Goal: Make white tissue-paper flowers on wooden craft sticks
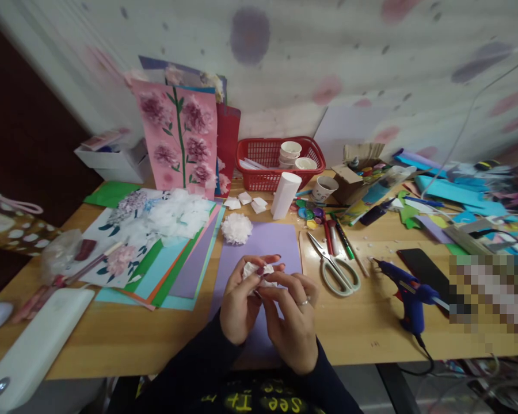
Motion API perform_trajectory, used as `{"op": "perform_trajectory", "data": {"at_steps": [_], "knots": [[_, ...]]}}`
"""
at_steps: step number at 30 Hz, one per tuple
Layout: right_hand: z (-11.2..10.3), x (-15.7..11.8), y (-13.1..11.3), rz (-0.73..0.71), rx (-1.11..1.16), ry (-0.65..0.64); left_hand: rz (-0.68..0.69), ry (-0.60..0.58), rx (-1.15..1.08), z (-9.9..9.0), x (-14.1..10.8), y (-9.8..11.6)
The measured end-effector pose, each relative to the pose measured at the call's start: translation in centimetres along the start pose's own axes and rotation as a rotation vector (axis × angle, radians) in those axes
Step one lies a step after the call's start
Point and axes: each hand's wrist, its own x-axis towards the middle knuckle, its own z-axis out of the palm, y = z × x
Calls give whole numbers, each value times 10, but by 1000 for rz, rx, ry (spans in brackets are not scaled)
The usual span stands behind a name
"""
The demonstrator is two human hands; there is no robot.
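Between my two hands is a small white crumpled paper piece point(251, 270), mostly covered by fingers. My left hand point(240, 296) is closed round its left side. My right hand point(291, 316), with a ring on one finger, pinches at its right side. Both are held over a purple paper sheet point(280, 238) on the table. A finished-looking white paper flower point(237, 229) rests at the sheet's upper left corner. To the right of my hands lie scissors point(339, 270) with pale handles, blades slightly apart and pointing away from me.
A blue glue gun point(410, 293) lies at right beside a dark phone point(427, 276). Behind stand a white roll point(286, 195), a red basket point(259, 181) with paper cups and a pink flower picture point(155, 144). Coloured sheets point(185, 279) and white tissue pieces point(176, 213) cover the left; a white lamp-like bar point(38, 345) is nearest.
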Motion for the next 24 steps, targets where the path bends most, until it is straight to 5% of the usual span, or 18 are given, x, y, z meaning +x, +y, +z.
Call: {"op": "perform_trajectory", "data": {"at_steps": [6,15,20,24], "knots": [[-1,5,2,126,183,6,-38,-47,-24,0,-2,3],[-7,7,8,-15,-4,17,-127,-75,13,0,-2,11],[-13,4,-3,-141,-118,-101,-102,-81,-43,1,-1,13],[-16,10,-3,-143,-44,-240,-68,41,25,4,2,18]]}}
